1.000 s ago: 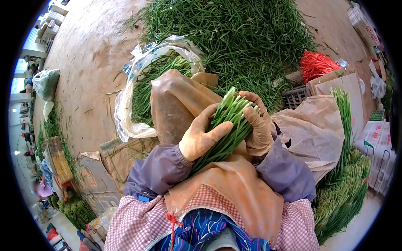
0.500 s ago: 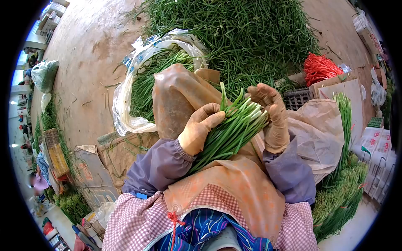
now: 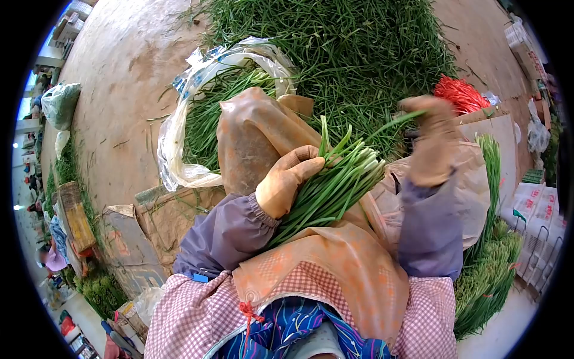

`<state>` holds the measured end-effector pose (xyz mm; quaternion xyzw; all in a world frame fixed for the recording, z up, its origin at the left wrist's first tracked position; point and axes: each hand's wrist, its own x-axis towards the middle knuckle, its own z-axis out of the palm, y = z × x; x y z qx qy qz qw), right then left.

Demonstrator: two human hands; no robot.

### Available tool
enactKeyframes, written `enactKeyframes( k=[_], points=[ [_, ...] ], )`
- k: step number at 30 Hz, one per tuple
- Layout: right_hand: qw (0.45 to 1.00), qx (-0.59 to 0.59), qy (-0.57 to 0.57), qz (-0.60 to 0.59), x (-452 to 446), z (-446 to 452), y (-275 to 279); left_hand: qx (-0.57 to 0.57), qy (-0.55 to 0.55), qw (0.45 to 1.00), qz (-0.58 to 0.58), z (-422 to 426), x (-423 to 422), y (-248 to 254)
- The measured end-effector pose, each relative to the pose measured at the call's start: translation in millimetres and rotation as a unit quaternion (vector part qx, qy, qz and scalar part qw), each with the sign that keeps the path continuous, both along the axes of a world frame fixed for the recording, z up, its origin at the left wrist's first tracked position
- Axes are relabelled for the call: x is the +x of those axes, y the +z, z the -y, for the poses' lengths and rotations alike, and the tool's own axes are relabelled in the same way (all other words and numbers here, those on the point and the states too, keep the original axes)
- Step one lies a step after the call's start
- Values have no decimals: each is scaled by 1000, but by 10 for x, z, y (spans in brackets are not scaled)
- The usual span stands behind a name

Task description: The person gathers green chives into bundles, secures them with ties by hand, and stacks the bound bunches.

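Note:
Gloved and closed, my left hand (image 3: pixel 288 182) grips a bundle of green stalks (image 3: pixel 335 191) above my lap, the pale ends pointing up and right. To the right, my right hand (image 3: pixel 431 140) is blurred by motion, its fingers closed on a thin green stalk (image 3: pixel 394 125) that sticks out to the left. Beyond my knee, an open plastic bag (image 3: pixel 173 140) holds more green stalks.
A large heap of greens (image 3: pixel 359 54) lies ahead. Red ties (image 3: pixel 459 96) sit on a box at the right, above tied bundles (image 3: pixel 487 287). Cardboard (image 3: pixel 128 245) lies at the left. A person in pink (image 3: pixel 55 258) is at the far left.
My right hand has left the bundle and moved right, now with a stalk in its fingers. My left hand keeps hold of the bundle.

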<state>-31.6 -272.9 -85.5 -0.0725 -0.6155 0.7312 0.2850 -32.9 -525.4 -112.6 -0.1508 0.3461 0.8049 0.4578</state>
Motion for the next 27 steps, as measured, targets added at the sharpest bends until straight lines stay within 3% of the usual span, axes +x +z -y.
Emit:
enactKeyframes(
  k=[1, 3, 5, 6, 7, 8, 10, 11, 12, 14, 16, 18, 20, 23, 24, 25, 27],
  points=[
    [998, 12, -65, -3, -35, -301, 82, 4, 6, 1000, -2, 3, 8, -2],
    [946, -201, -253, 2, -133, -1114, 46, 6, 1, 1000, -2, 4, 2, -15],
    [968, -73, -213, 106, -56, -1298, -137, 3, -22, 1000, 1, 4, -34, -43],
    [969, -7, -188, 157, -60, -1331, -193, 1, -19, 1000, -2, -9, -65, -25],
    [989, -18, -33, 141, 21, -877, -73, -4, -17, 1000, -1, -11, -59, 10],
    [970, 154, 71, 174, 118, -484, 25, -11, -16, 1000, 3, -13, -39, 35],
    [926, 172, 261, 212, 246, 25, 153, -26, -31, 999, -10, -36, -35, 39],
    [906, 88, 307, 278, 269, 160, 98, -26, -40, 999, -14, -33, -36, 32],
    [918, 120, 308, 220, 239, 277, -24, -26, -47, 998, -20, -29, -43, 34],
    [907, 40, 335, 252, 187, 341, -82, -27, -36, 999, -9, -23, -44, 47],
    [946, 122, 234, 188, 114, 214, -137, -27, -21, 999, -1, -21, -38, 45],
    [994, 43, 36, 93, -74, -170, -125, -24, -1, 1000, 6, -29, -10, 27],
    [957, -235, -129, 113, -166, -1061, -380, -22, 2, 1000, 6, -39, -9, 31],
    [976, -33, 55, 210, -116, -598, -39, -10, -15, 1000, -14, -57, -51, 30],
    [959, 44, 187, 210, -42, -336, 34, -7, -26, 999, -20, -52, -45, 23],
    [940, 62, 274, 194, 45, -98, 47, -15, -32, 999, -19, -58, -46, 30],
    [903, -23, 329, 275, 102, 218, 64, -32, -40, 999, -17, -63, -43, 56]
  ],
)
